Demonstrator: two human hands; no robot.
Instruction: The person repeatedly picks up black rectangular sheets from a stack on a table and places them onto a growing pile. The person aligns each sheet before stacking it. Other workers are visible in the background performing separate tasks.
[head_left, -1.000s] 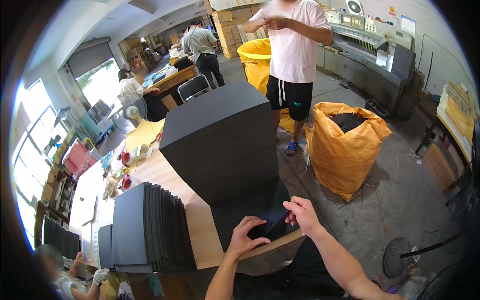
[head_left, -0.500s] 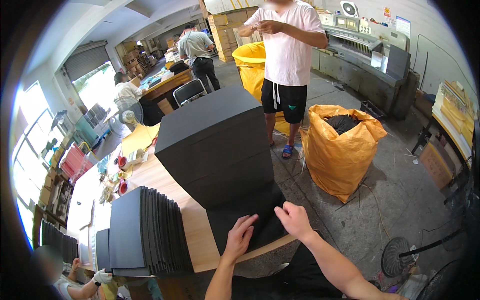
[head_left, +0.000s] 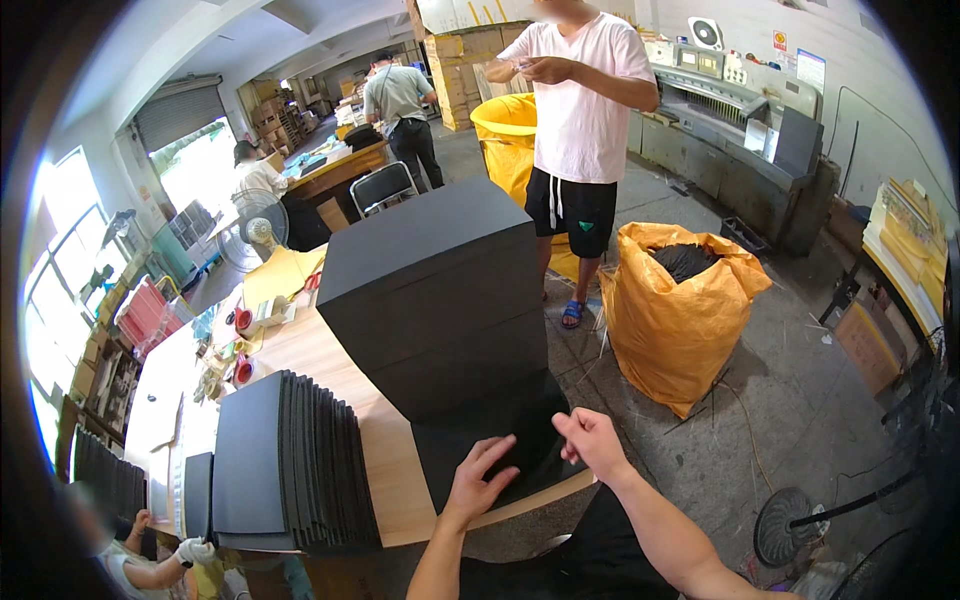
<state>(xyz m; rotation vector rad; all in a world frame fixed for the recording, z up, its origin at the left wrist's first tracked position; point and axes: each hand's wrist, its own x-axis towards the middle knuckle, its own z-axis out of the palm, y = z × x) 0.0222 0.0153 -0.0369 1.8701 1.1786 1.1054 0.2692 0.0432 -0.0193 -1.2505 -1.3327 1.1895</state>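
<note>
A black sheet (head_left: 530, 415) lies in front of me at the table's near edge, below a tall stack of black boards (head_left: 430, 290). Over the sheet, my left hand (head_left: 480, 482) is open, its thumb and fingers apart and nothing held. Just right of it, my right hand (head_left: 592, 443) has its fingers curled in by the sheet's right side. What those fingers hold, if anything, is hidden. To the left stands a row of black folded panels (head_left: 290, 460), packed upright side by side.
The wooden table (head_left: 385, 455) also carries yellow sheets (head_left: 285, 275) and red tape rolls (head_left: 243, 370). An orange sack (head_left: 680, 320) stands right of the table. A person in a pink shirt (head_left: 580, 100) stands beyond the stack; a co-worker's gloved hand (head_left: 195, 551) is at lower left.
My left hand's thumb has spread away from its fingers. My right hand has loosened from a tighter curl and turned slightly. The view has shifted a little.
</note>
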